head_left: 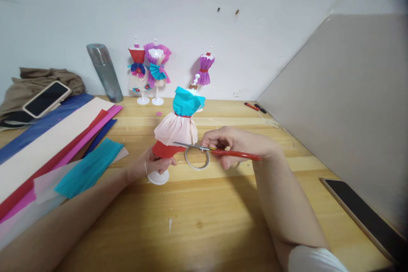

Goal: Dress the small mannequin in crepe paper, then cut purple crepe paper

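Note:
A miniature dress form leans slightly in front of me, wearing a teal crepe-paper top, a thin red waistband, and a pale pink gathered skirt over a red layer. My left hand is closed around its lower part, just above the white round base. In my right hand are red-handled scissors, pointing left. Their blades lie along the hem of the pink skirt; whether they touch the paper I cannot tell. A roll of tape is on the table below the blades.
Crepe-paper strips and sheets lie at the left, near a phone on brown cloth. A bottle and dressed forms stand along the wall. Another phone is at the right, below a partition.

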`<move>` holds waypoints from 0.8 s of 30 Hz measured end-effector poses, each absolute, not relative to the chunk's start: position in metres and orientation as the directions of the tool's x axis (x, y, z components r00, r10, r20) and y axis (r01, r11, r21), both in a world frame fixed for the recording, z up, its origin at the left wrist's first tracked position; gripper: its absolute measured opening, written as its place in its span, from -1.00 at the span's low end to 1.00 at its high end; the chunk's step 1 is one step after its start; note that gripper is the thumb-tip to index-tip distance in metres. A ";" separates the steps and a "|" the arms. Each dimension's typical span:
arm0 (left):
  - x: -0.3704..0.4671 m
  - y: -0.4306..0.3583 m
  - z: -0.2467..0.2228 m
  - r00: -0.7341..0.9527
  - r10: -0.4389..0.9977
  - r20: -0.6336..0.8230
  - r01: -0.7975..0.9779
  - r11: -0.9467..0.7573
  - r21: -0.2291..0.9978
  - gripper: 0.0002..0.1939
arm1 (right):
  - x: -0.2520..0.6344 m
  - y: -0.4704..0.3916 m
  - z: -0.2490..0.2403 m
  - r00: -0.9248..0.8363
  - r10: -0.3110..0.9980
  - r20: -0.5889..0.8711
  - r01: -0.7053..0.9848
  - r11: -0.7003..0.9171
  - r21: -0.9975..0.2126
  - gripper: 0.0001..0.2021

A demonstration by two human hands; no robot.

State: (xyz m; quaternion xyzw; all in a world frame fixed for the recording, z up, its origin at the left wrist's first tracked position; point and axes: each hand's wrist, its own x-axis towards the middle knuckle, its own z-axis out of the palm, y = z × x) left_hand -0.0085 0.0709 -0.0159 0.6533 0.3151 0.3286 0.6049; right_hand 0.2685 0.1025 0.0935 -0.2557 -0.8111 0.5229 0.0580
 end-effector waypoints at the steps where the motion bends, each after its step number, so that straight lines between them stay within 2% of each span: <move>1: -0.008 0.071 -0.015 0.587 0.808 0.047 0.018 -0.071 0.997 -0.62 | 0.268 0.102 0.094 -0.871 0.464 -0.165 0.339 0.322 -0.884 -0.50; 9: -0.004 0.068 -0.006 0.571 0.819 0.051 0.048 -0.095 0.994 -0.59 | 0.266 0.100 0.095 -0.889 0.441 -0.126 0.293 0.334 -0.896 -0.41; 17: -0.004 0.068 -0.009 0.566 0.822 0.056 0.038 -0.094 0.995 -0.66 | 0.265 0.100 0.094 -0.895 0.434 -0.106 0.296 0.398 -0.868 -0.42; 24: -0.006 0.065 -0.006 0.531 0.844 -0.078 0.141 0.003 0.990 -0.72 | 0.262 0.099 0.094 -0.894 0.429 -0.128 0.303 0.370 -0.878 -0.44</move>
